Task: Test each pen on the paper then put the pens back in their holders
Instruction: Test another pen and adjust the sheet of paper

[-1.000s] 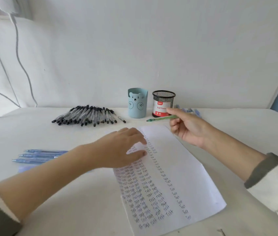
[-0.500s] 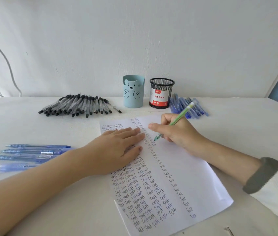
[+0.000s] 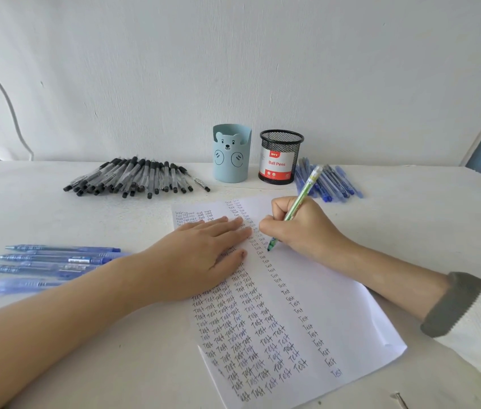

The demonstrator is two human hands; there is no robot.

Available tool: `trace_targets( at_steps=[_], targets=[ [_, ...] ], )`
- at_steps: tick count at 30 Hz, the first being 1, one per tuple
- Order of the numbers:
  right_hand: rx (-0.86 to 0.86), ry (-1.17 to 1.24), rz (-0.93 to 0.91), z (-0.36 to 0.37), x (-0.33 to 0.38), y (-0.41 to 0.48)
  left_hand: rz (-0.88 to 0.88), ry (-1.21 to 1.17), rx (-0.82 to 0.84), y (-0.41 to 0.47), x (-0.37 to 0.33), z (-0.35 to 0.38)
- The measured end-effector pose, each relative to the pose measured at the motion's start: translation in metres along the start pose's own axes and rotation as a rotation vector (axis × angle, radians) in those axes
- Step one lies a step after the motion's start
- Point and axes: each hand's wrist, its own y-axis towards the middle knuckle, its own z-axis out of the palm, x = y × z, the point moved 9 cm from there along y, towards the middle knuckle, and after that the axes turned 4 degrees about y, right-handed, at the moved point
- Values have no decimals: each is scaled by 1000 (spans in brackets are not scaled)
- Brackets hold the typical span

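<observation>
Right hand (image 3: 301,228) grips green pen (image 3: 298,202), tip down on paper (image 3: 336,305) mid-table, front edge side. Left hand (image 3: 200,255) flat, fingers straight, pressing the sheet. Blue bear holder (image 3: 231,154) and black mesh holder (image 3: 280,156) stand at back edge; black pens (image 3: 133,178) left of them, blue pens (image 3: 333,181) right, more blue pens (image 3: 53,261) near left edge.

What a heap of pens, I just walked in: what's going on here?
A person is testing pens. The right hand grips a green pen, tip down on the paper beside columns of "Test". The left hand presses flat on the paper. Loose black pens and blue pens lie on the table, near the blue cup and mesh cup.
</observation>
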Motion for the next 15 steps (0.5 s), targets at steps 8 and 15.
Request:
trace_targets(
  at_steps=[8,15],
  targets=[
    [23,28,10,1,-2,0,4,-4,4,0,0,1],
    [44,18,3,3,0,0,-1,23,18,2,-1,1]
  ],
)
